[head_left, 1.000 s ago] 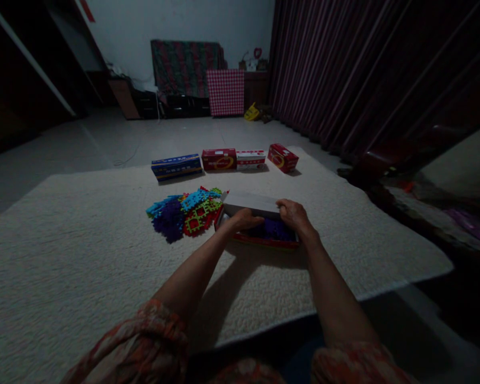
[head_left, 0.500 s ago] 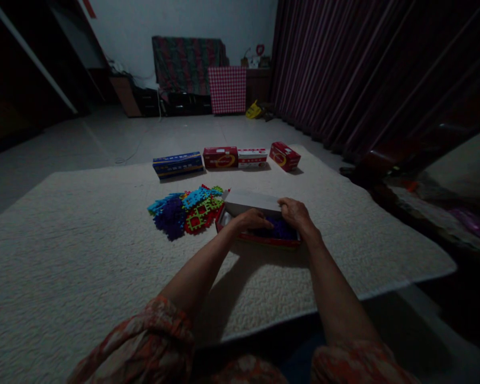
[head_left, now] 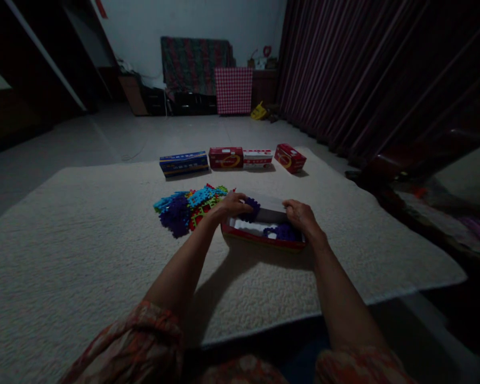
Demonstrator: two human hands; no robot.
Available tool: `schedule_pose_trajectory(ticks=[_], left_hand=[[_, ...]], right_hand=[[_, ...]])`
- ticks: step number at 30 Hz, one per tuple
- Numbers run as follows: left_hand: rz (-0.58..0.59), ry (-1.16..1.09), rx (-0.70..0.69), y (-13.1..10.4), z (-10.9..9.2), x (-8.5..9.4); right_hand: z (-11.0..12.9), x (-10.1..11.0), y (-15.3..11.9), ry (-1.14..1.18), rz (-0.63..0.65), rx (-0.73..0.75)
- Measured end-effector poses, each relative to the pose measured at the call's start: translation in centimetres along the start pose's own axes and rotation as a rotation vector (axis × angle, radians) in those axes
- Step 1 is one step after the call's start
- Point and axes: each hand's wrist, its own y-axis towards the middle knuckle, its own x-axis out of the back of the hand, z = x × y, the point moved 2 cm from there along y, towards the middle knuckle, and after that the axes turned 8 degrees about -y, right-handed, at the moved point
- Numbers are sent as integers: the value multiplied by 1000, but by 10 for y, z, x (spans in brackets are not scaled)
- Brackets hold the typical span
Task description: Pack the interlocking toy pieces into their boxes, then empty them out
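Observation:
A red cardboard box [head_left: 264, 243] with a white inside lies in front of me, its lid flap raised at the back. Purple plastic building pieces [head_left: 287, 232] rest in its right part. My left hand [head_left: 232, 206] pinches another purple piece [head_left: 250, 209] above the box's left part. My right hand [head_left: 300, 214] grips the raised white flap [head_left: 270, 202] at its right end. Just left of the box is a pile of notched plastic pieces [head_left: 176, 216] in purple, light blue, green and red.
A blue box [head_left: 184, 164], a red box [head_left: 225, 158], a white and red box [head_left: 257, 159] and another red box [head_left: 290, 158] stand in a row farther back. All are on a cream quilted mat [head_left: 104, 256]. A purple curtain [head_left: 344, 69] hangs at the right.
My left hand has come up and left out of the box with a purple piece. White shows inside the box where the hand was. My right hand stays on the flap.

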Motion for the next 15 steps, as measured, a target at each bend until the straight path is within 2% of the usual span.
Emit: schedule_pose_trajectory(ticks=[2,5,8,10,12,15], left_hand=[[-91,-66,-78,-5,6,33],[-267,-56,-105,-12,21,88],[-438,39,-6,-18,39,133],[-525,166,102,-23,51,152],[-548,312,170,-27,59,163],[-578,501,173,-32,63,170]], right_hand=[[0,0,0,-9,-9,4],[-1,-1,1,-12,-16,5],[-2,-2,2,-12,-6,4],[-2,-2,1,-9,-2,7],[-2,-2,1,-3,-2,8],[-1,-2,1,0,2,0]])
